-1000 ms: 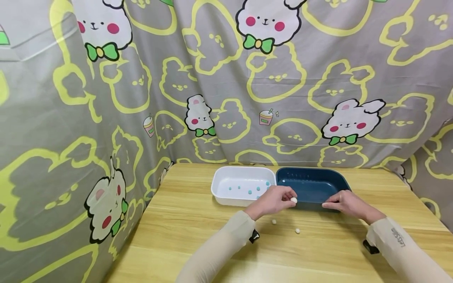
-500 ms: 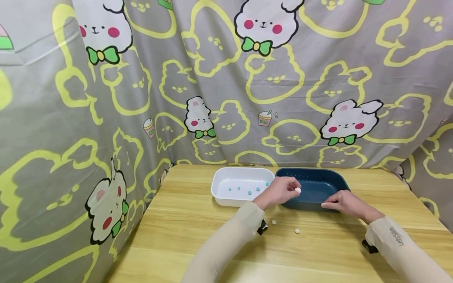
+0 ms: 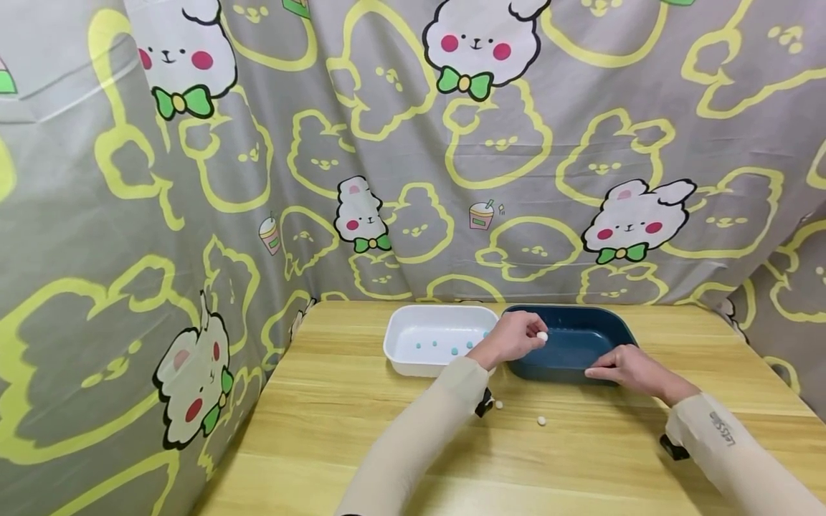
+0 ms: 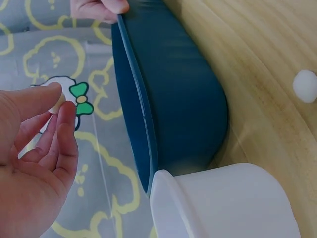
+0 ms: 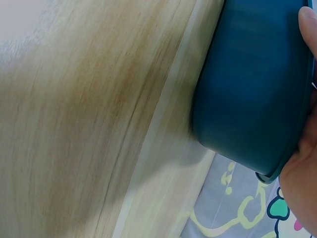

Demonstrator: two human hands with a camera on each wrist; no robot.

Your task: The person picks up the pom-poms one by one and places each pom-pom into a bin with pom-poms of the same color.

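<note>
My left hand (image 3: 515,335) pinches a small white ball (image 3: 542,336) between thumb and fingertips, over the left part of a dark blue rectangular tub (image 3: 555,374). In the left wrist view the ball (image 4: 58,105) shows at the fingertips, apart from the tub's rim. The right hand (image 3: 635,371) grips that tub's near rim toward its right end, thumb on the outer wall. Two more white balls, a right one (image 3: 541,421) and a left one (image 3: 499,405), lie on the table in front of the tub. My left hand and forearm hide part of the tub's left end.
A white tub (image 3: 413,368) stands against the blue one on its left, with several small turquoise balls (image 3: 454,352) on its floor. Both sit toward the back of the wooden table (image 3: 310,430). A patterned grey curtain (image 3: 413,158) hangs behind and along the left side.
The left hand has moved up and away from me with the white ball, from the blue tub's near rim to over its inside. The right hand has kept its hold on the rim.
</note>
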